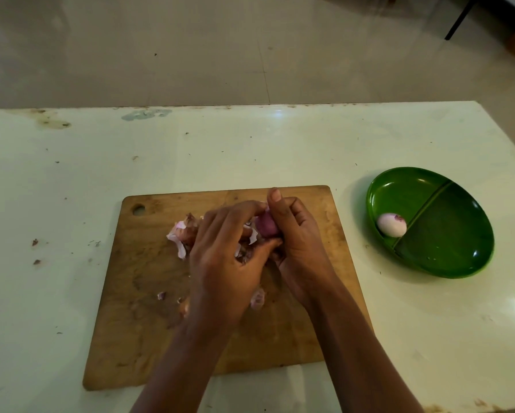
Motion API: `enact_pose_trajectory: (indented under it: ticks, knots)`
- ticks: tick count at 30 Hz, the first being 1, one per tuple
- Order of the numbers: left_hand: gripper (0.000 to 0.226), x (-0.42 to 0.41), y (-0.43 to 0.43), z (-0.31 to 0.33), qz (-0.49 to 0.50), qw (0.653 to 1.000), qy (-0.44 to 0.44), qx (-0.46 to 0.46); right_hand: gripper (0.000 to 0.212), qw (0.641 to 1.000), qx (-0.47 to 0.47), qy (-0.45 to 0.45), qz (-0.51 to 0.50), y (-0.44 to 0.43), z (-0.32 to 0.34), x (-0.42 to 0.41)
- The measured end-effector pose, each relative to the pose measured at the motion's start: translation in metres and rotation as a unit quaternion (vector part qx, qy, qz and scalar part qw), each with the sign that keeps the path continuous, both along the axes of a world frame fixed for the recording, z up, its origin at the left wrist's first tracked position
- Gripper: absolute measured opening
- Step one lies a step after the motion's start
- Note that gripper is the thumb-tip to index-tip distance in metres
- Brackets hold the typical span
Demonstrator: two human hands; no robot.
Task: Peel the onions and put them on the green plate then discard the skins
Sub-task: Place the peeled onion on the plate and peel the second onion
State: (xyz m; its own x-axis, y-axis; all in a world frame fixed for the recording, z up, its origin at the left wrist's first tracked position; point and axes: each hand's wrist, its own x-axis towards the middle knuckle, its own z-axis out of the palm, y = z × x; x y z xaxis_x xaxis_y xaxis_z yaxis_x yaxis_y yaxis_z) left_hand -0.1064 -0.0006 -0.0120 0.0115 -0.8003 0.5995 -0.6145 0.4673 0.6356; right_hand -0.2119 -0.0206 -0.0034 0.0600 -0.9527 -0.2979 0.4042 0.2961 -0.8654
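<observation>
Head view: onion [267, 228], long axis up-frame

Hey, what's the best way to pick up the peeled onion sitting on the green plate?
Probably come from above and pinch the peeled onion round its middle, front to back: the rim of the green plate crowds its left and the divider ridge its right.

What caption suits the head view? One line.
Left hand and right hand peel purple onion over wooden board; peeled onion on green plate.
</observation>
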Motion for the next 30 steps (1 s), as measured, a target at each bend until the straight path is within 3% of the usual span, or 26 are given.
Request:
enact_pose_trajectory:
  ticks: [6, 10, 18, 24, 30]
  knots:
    - [0.069, 0.002, 0.000, 0.009, -0.013, 0.993, 0.042, 0.110, 0.043, 0.999, -0.037, -0.013, 0.032, 0.001, -0.003, -0.004]
    - [0.072, 0.003, 0.001, 0.011, -0.033, 0.987, 0.059, 0.143, 0.039, 0.997, -0.060, 0.023, 0.046, 0.002, -0.006, -0.005]
    - [0.073, 0.005, 0.000, 0.007, -0.055, 0.988, 0.030, 0.140, 0.047, 0.992, -0.065, 0.102, 0.033, 0.000, -0.016, -0.004]
    - [0.089, 0.007, 0.002, 0.011, -0.019, 0.990, 0.071, 0.120, 0.066, 0.995, -0.055, 0.082, 0.022, 0.000, -0.013, -0.002]
    - [0.083, 0.006, 0.002, 0.010, -0.016, 0.991, 0.070, 0.113, 0.045, 0.998, -0.031, 0.060, 0.007, -0.001, -0.015, -0.003]
